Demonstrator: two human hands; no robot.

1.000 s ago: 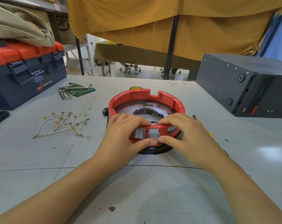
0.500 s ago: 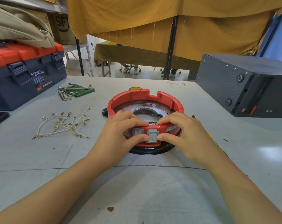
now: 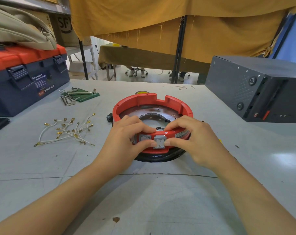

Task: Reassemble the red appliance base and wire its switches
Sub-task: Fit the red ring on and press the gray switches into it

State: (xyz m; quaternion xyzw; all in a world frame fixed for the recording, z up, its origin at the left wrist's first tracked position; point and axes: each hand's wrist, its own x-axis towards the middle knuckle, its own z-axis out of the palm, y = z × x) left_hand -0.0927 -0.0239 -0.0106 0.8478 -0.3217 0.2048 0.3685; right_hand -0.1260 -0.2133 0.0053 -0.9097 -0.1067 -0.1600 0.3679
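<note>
Pinching grey switch (image 3: 159, 141) between both thumbs, left hand (image 3: 125, 139), right hand (image 3: 193, 139), red base (image 3: 152, 106) beneath.

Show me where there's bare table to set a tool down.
Free: the table between the forearms, and the strip between the red base and grey box. Crowded: left, with wires and hex keys.
</note>
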